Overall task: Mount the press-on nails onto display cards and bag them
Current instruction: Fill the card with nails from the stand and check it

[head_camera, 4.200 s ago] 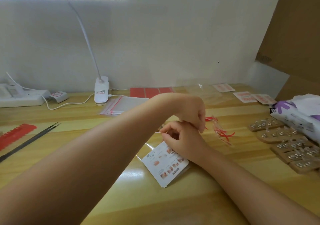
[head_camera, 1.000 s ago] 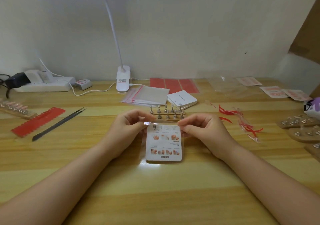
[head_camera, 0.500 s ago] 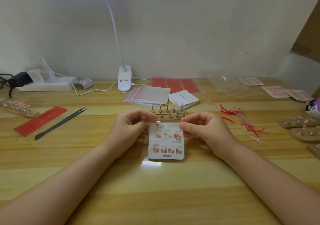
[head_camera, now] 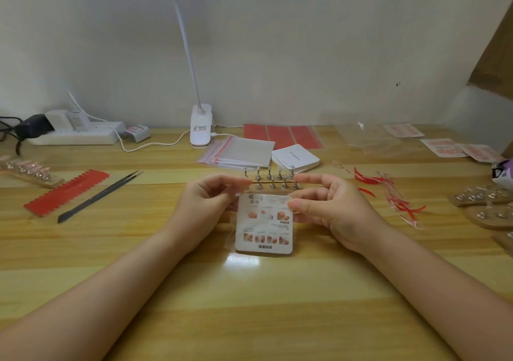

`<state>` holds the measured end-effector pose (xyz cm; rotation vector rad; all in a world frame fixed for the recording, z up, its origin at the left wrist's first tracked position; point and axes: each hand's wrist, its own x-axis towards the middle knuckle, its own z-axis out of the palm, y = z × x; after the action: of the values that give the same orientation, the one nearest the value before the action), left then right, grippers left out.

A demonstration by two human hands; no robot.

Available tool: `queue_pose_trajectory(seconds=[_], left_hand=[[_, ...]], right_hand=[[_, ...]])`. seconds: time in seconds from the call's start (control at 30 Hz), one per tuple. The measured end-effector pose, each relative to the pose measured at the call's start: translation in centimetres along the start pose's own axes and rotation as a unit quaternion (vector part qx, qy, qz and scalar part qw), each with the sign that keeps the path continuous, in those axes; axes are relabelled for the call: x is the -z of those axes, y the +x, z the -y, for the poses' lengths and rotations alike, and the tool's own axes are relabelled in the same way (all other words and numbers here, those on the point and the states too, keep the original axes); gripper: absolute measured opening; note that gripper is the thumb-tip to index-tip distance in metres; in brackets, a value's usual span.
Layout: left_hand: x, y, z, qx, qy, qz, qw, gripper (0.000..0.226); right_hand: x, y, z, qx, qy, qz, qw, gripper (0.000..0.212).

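A white display card (head_camera: 265,223) with printed nail pictures lies inside a clear bag on the wooden table (head_camera: 249,305), printed side up. My left hand (head_camera: 206,203) pinches the bag's top left corner. My right hand (head_camera: 330,208) holds the top right edge, thumb on the card. Just behind the card stands a row of small metal nail stands (head_camera: 273,178). A stack of clear zip bags with red strips (head_camera: 240,153) and a pile of white cards (head_camera: 295,158) lie further back.
Black tweezers (head_camera: 100,195) and a red toothed strip (head_camera: 66,192) lie at the left. Peeled red strips (head_camera: 388,194) lie at the right, with wooden nail holders (head_camera: 483,202) beyond. A lamp clip (head_camera: 201,130), power strip (head_camera: 75,135) and red sheets (head_camera: 283,135) line the back.
Over four seconds my hands uncrossed and brought the bagged card to the table's middle, upright before me. In the last second the card shifted slightly right and my fingers moved along its top edge.
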<state>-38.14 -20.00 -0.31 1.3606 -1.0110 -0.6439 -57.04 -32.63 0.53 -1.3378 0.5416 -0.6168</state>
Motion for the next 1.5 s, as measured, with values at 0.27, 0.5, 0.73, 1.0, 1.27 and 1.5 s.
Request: queue_pose_trajectory(seconds=[0.27,0.5,0.73,1.0,1.27,1.5], left_hand=[[0.0,0.5,-0.5,0.074,-0.186,-0.011,0.98,0.034],[-1.2,-0.3,-1.2,0.093,-0.085,-0.008,0.992,0.1],[-1.5,-0.7,-1.3,0.081,-0.091,-0.028,0.992,0.086],[0.0,0.1,-1.7,0.106,-0.163,0.036,0.98,0.048],[0.3,0.3,-2.1,0.067,-0.078,0.11,0.989,0.033],[-0.5,-0.8,-2.3,-0.341,0.206,-0.037,0.916,0.009]], right_hand=[[-0.3,-0.1,0.2,0.052,-0.042,-0.042,0.997,0.048],[-1.6,-1.1,0.7,0.123,-0.111,-0.07,0.984,0.043],[-2.8,-1.7,1.0,0.159,-0.145,-0.051,0.975,0.041],[-1.6,-1.1,1.9,0.121,-0.087,-0.033,0.988,0.046],[0.0,-0.3,1.7,0.092,-0.048,-0.032,0.994,0.048],[0.4,0.4,2.3,-0.118,0.071,-0.06,0.989,0.056]])
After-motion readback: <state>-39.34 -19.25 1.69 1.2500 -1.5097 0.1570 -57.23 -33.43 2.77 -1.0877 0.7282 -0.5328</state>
